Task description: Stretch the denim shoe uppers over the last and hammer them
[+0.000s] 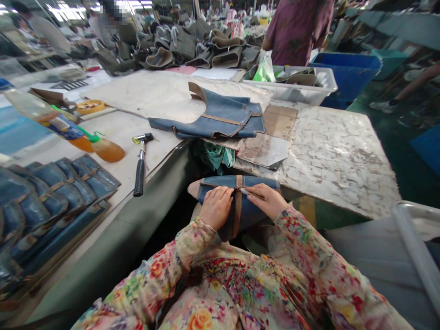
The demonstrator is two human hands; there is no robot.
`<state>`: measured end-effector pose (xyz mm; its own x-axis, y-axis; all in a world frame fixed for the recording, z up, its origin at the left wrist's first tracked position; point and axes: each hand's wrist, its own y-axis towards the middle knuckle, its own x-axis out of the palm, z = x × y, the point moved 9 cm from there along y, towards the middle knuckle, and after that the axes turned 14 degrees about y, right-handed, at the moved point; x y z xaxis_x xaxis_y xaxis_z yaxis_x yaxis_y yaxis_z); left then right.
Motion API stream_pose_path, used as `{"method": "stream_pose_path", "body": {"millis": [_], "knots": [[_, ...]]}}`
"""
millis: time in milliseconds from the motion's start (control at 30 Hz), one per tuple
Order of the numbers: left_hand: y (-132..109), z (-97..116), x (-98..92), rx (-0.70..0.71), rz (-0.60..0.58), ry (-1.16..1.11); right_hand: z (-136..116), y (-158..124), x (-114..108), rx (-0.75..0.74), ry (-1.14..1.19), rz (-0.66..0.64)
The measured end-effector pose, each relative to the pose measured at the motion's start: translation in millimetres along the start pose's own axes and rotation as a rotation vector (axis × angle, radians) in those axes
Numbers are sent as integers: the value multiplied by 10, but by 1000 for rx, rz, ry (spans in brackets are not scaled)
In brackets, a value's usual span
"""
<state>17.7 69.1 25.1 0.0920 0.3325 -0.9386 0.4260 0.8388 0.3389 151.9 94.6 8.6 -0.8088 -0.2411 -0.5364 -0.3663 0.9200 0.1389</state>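
Observation:
A blue leather piece (pixel 254 215) with a brown strap (pixel 238 206) down its middle rests at my lap. It looks like a bag part. My left hand (pixel 216 206) is closed on it left of the strap, fingertips together near the strap's edge. From the right, my right hand (pixel 268 200) pinches a small, thin, pale thing beside the strap; its kind is too small to tell. Both hands are close together, with the strap between them. The piece's underside and my thumbs are mostly hidden.
A hammer (pixel 140 165) lies on the left table, near a glue bottle (pixel 106 149) and stacked blue leather pieces (pixel 44 192). Ahead lies another blue leather piece (pixel 227 117). A white bin (pixel 323 85) stands behind, a grey bin (pixel 374 247) at right. A person (pixel 297 32) stands beyond.

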Motion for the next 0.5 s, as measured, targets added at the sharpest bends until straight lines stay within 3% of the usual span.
{"method": "stream_pose_path", "body": {"millis": [233,500], "knots": [[168,85,-4,42,-52,-68,-91,116,55,-51,-122,-136],[91,178,6,160,-39,-50,-173,18,104,-89,-223,-104]]}}
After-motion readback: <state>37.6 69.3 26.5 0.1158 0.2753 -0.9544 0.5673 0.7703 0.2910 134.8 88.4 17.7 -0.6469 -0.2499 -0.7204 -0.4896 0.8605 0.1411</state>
